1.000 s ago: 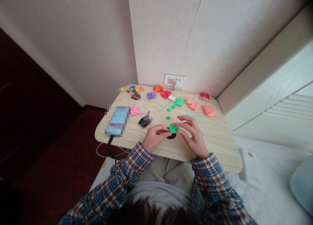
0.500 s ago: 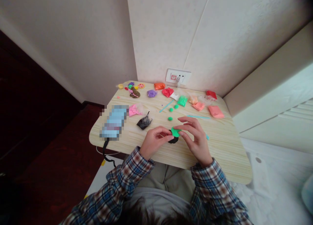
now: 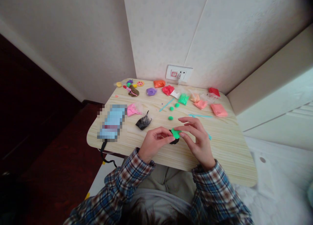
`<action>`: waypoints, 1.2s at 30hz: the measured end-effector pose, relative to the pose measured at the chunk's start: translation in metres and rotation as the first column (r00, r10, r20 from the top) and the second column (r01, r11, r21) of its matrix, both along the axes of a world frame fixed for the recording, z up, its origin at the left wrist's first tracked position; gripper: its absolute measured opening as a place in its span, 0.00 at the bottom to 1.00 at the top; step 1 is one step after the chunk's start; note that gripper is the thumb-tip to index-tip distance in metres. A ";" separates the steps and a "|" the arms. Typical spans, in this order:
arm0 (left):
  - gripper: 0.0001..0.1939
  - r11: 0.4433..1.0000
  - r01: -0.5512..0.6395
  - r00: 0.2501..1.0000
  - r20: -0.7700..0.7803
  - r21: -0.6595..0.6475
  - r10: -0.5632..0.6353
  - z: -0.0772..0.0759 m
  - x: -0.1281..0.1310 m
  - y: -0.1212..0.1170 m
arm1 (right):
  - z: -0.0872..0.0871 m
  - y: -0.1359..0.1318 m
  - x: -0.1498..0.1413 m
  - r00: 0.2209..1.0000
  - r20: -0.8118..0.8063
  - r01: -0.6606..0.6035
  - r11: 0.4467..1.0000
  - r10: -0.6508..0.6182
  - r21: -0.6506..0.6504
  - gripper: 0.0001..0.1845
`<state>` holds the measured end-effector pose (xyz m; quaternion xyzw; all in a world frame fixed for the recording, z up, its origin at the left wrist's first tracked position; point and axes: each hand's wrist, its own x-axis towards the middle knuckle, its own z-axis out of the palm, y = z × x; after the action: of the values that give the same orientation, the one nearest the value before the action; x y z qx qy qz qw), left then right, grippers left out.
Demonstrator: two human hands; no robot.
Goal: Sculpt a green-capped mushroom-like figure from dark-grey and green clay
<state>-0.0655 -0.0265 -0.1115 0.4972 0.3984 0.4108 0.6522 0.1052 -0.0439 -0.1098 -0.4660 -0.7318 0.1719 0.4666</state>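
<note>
A flattened piece of green clay (image 3: 175, 133) is pinched between my two hands, over a round black clay piece (image 3: 174, 141). My left hand (image 3: 156, 141) grips its left edge with thumb and forefinger. On the other side, my right hand (image 3: 197, 138) holds the edge with thumb and fingertips, its other fingers bent above. Whether the green and black pieces touch is hard to see. Just beyond my hands lie three small green clay balls (image 3: 170, 118). A black clay packet (image 3: 143, 121) rests to the left of them.
A phone (image 3: 112, 122) with a cable lies on the table's (image 3: 230, 153) left side. Pink clay (image 3: 133, 110), a green packet (image 3: 183, 99), salmon packets (image 3: 218, 110) and blue sticks (image 3: 166, 104) are spread about. Small clay figures (image 3: 133, 90) sit at the back left, below a wall socket (image 3: 179, 73).
The view has shifted slightly. My hands keep nearly the same pinch on the green clay, which looks tilted a little differently over the black piece.
</note>
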 end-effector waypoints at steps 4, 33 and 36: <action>0.10 0.999 -0.025 0.999 0.042 -0.035 0.026 -0.001 0.001 -0.001 | 0.000 0.000 -0.001 1.000 -0.013 -0.006 1.000 0.006 -0.004 0.09; 0.08 0.899 -0.414 0.910 -0.075 -0.144 0.408 0.011 0.014 -0.034 | 0.002 -0.003 -0.003 0.999 -0.010 -0.035 0.998 0.035 0.043 0.12; 0.09 0.901 -0.404 0.915 -0.081 -0.156 0.396 0.011 0.014 -0.035 | 0.001 -0.002 -0.003 0.999 -0.014 -0.039 0.998 0.039 0.048 0.12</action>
<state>-0.0517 -0.0613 -0.1005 0.3573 0.5407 0.4886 0.5842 0.1019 -0.0460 -0.1085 -0.4391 -0.7411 0.1670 0.4797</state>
